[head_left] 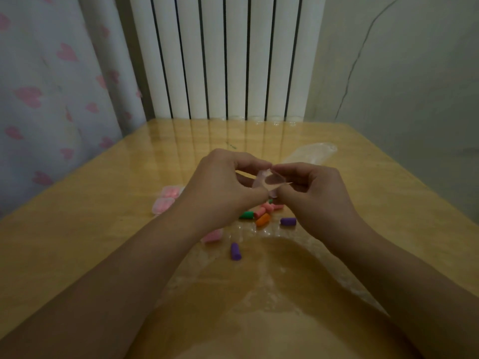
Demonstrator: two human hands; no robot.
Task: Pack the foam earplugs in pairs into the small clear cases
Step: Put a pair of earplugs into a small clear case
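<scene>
Both hands hold one small clear case [269,183] above the middle of the table. My left hand [220,187] pinches its left side and my right hand [315,195] pinches its right side. I cannot tell whether the case holds anything. Below the hands lie loose foam earplugs: a green one [246,215], an orange one [263,219], several pink ones [267,208], a purple one [288,221] and another purple one [235,251] nearer me. Clear cases with pink earplugs inside [166,199] sit to the left; a third such case [212,235] shows under my left wrist.
The wooden table [103,229] has a glossy clear cover. A clear plastic bag [311,154] lies at the back right. A white radiator [228,55] stands behind the table, a heart-patterned curtain [51,86] hangs at the left, and a wall [414,73] is at the right.
</scene>
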